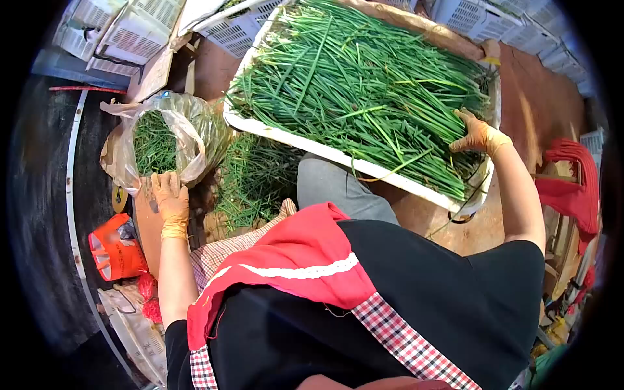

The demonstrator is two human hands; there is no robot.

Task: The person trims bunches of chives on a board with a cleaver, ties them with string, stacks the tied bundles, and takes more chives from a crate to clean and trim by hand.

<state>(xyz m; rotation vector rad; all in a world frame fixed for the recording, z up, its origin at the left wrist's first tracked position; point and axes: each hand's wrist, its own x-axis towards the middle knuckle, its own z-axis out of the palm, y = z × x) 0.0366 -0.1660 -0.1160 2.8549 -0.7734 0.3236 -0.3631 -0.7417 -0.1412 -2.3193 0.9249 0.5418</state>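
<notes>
A large white crate (286, 135) is heaped with long green chives (364, 84). At its right end, my right hand (481, 135), in a thin yellowish glove, lies on the chives with thumb and fingers apart. On the left, a clear plastic bag (192, 146) stands with its mouth spread, and short green trimmings (155, 146) fill it. My left hand (170, 198), gloved alike, is by the near rim of the bag, fingers stretched out and holding nothing that I can see. More loose greens (253, 175) are piled between the bag and my knee.
White slatted crates (146, 29) stand at the back left, with others (484, 23) at the back right. A red-orange bag (117, 247) sits left of my forearm. Red cloth (575, 188) hangs at the right. My grey trouser knee (338, 188) is against the crate's near side.
</notes>
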